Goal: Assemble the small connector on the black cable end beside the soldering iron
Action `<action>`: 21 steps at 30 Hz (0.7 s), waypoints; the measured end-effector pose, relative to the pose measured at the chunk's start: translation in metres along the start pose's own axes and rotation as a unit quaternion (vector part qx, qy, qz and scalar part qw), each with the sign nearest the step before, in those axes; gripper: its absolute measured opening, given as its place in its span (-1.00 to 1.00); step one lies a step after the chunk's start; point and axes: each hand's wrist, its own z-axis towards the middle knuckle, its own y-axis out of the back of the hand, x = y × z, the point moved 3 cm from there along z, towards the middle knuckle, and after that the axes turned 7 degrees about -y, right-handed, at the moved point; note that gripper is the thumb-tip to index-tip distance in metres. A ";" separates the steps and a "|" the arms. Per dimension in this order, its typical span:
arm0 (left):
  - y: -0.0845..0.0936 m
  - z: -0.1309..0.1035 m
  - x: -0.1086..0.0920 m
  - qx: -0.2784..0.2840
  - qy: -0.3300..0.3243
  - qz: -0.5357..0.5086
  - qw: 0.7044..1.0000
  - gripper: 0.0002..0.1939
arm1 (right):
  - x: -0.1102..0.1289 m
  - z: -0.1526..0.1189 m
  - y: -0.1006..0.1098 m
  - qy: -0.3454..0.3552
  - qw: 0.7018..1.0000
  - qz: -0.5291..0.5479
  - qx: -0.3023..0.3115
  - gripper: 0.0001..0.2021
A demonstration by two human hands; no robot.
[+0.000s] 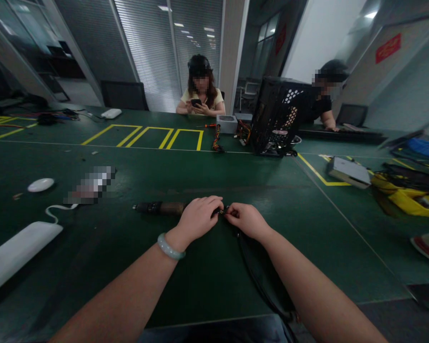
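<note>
An electric screwdriver (168,208) with a dark, partly brownish body lies flat on the green table, its bit pointing left. My left hand (200,214) is closed over its right end, and a pale bangle circles that wrist. Close beside it, my right hand (245,218) pinches at the screwdriver's tail end, where something small and brassy shows between the fingertips. What exactly those fingers hold is too small to tell. A black cable (252,267) runs from just below my right hand down over the table's near edge.
At left are a white power bank (21,252) with a cord, a blurred-out phone (93,185) and a white oval object (41,185). Beyond stand a black computer case (282,116) and a power supply (226,124). Two people sit across; a yellow tool bag (414,200) lies right.
</note>
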 end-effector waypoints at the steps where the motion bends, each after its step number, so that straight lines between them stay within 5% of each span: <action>1: 0.000 0.000 0.000 -0.004 0.003 -0.003 1.000 -0.82 | 0.000 0.000 0.000 0.000 1.000 -0.001 -0.001 -0.91; 21: -0.002 -0.001 0.002 -0.009 0.017 -0.009 1.000 -0.81 | 0.003 -0.001 0.003 -0.010 1.000 0.003 0.008 -0.90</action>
